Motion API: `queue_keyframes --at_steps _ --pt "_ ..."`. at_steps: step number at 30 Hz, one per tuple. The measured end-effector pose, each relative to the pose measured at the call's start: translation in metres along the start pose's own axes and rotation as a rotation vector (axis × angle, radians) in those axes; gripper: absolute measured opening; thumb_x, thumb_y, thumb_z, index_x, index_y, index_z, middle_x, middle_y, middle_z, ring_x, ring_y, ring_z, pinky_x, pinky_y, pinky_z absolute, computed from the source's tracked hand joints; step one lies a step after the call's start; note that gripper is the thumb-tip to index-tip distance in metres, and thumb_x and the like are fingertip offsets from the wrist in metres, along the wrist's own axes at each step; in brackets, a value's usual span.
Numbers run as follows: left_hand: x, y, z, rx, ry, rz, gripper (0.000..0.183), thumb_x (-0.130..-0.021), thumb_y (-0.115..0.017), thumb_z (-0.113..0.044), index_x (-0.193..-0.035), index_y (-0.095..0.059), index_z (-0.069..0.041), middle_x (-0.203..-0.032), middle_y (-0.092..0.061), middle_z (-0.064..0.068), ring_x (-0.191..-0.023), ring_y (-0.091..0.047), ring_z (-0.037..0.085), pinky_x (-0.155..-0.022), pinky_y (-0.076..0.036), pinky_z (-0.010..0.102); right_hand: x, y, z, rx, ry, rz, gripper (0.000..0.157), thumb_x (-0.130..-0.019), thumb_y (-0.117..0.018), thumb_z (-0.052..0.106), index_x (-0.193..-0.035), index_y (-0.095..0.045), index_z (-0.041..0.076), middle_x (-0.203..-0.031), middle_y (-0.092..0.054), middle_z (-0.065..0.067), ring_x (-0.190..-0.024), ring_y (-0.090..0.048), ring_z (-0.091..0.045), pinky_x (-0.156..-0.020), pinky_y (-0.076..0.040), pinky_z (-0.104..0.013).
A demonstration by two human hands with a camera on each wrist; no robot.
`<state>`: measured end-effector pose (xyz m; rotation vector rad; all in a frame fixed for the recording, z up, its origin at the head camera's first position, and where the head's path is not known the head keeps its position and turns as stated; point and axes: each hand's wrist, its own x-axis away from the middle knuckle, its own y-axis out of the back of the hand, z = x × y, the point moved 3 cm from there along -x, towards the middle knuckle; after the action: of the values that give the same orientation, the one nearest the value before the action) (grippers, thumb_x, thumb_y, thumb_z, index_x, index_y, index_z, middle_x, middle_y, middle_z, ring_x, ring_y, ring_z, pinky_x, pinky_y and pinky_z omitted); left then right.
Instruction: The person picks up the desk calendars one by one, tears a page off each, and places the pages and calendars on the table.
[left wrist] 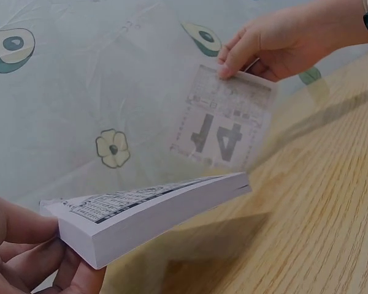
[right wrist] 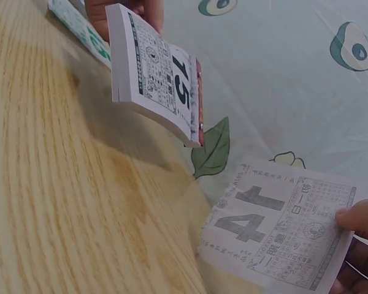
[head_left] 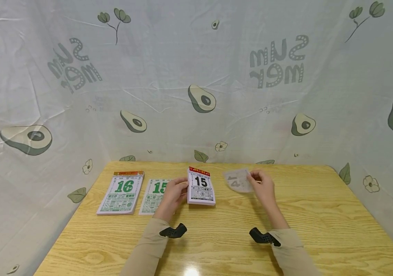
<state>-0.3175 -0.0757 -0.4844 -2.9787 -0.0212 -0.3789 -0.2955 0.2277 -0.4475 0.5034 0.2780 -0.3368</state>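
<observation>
My left hand (head_left: pixel 174 192) grips the left edge of a thick tear-off calendar (head_left: pixel 201 187), thumb on top and fingers beneath, above the table. Its top page reads a black 15 under a red header strip. To the right, my right hand (head_left: pixel 264 187) pinches a thin loose calendar page (head_left: pixel 239 181) by its edge between thumb and fingers. A 14 shows on that page, and in the right wrist view the loose page (right wrist: pixel 267 226) has a ragged edge on its far side. Page and calendar are apart.
On the left of the wooden table (head_left: pixel 224 237) lies another calendar pad (head_left: pixel 122 193) with a green 16. Beside it is a loose page (head_left: pixel 149 195) with a green 15, partly behind my left hand. A printed curtain (head_left: pixel 169 57) stands along the table's back.
</observation>
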Motion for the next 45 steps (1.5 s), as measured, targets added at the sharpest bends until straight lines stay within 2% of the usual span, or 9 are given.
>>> queue_keyframes --at_steps 2,9,13,22,30,37,45 --pt "0.0 0.001 0.002 -0.005 0.002 -0.005 0.033 -0.098 -0.055 -0.011 -0.129 -0.06 -0.002 -0.119 -0.067 0.018 -0.087 -0.066 0.015 -0.068 -0.053 0.025 0.001 -0.001 -0.001 0.005 0.012 0.002 0.019 -0.094 -0.064 0.018 -0.1 -0.067 0.001 -0.097 -0.068 -0.016 -0.089 -0.062 -0.02 -0.072 -0.05 -0.02" --pt "-0.003 0.004 0.006 -0.029 0.025 -0.01 0.032 -0.097 -0.056 -0.011 -0.128 -0.061 -0.003 -0.117 -0.068 0.017 -0.085 -0.067 0.014 -0.067 -0.053 0.024 0.007 -0.004 -0.001 0.045 -0.058 0.071 0.022 -0.097 -0.06 0.019 -0.109 -0.065 0.002 -0.108 -0.067 -0.017 -0.103 -0.062 -0.028 -0.08 -0.05 -0.021" --pt "-0.002 0.004 0.005 -0.049 0.031 -0.007 0.031 -0.098 -0.056 -0.012 -0.127 -0.061 -0.003 -0.116 -0.069 0.016 -0.085 -0.067 0.013 -0.068 -0.053 0.024 0.012 -0.005 0.001 0.052 -0.044 0.11 0.022 -0.098 -0.059 0.02 -0.11 -0.065 0.003 -0.11 -0.066 -0.017 -0.106 -0.061 -0.029 -0.081 -0.05 -0.023" --pt "-0.003 0.005 0.007 -0.066 0.041 -0.012 0.03 -0.097 -0.057 -0.012 -0.126 -0.062 -0.003 -0.109 -0.072 0.012 -0.08 -0.067 0.012 -0.064 -0.052 0.024 0.022 -0.011 0.005 0.07 0.114 0.138 0.013 -0.094 -0.065 0.014 -0.099 -0.068 0.003 -0.097 -0.068 -0.014 -0.093 -0.064 -0.027 -0.074 -0.052 -0.02" --pt "-0.004 0.007 0.008 -0.074 0.044 -0.014 0.03 -0.097 -0.057 -0.012 -0.125 -0.062 -0.003 -0.107 -0.072 0.012 -0.076 -0.067 0.012 -0.06 -0.051 0.024 0.03 -0.017 0.004 0.12 0.237 0.205 0.007 -0.092 -0.066 0.008 -0.097 -0.069 0.004 -0.096 -0.069 -0.01 -0.091 -0.065 -0.025 -0.076 -0.055 -0.031" --pt "-0.006 0.01 0.008 -0.13 0.043 -0.006 0.03 -0.097 -0.057 -0.013 -0.126 -0.063 -0.005 -0.106 -0.072 0.012 -0.075 -0.068 0.012 -0.059 -0.052 0.023 0.038 -0.02 0.006 0.23 0.381 0.284 0.009 -0.087 -0.069 0.002 -0.095 -0.069 0.006 -0.098 -0.07 -0.008 -0.094 -0.066 -0.027 -0.079 -0.056 -0.041" --pt "-0.006 0.016 0.004 -0.214 0.024 0.028 0.034 -0.099 -0.055 -0.016 -0.13 -0.059 -0.001 -0.107 -0.07 0.015 -0.077 -0.066 0.014 -0.063 -0.054 0.025 0.045 -0.026 0.014 0.402 0.457 0.436 0.01 -0.086 -0.069 0.001 -0.093 -0.069 0.008 -0.103 -0.071 -0.007 -0.097 -0.067 -0.025 -0.083 -0.054 -0.041"
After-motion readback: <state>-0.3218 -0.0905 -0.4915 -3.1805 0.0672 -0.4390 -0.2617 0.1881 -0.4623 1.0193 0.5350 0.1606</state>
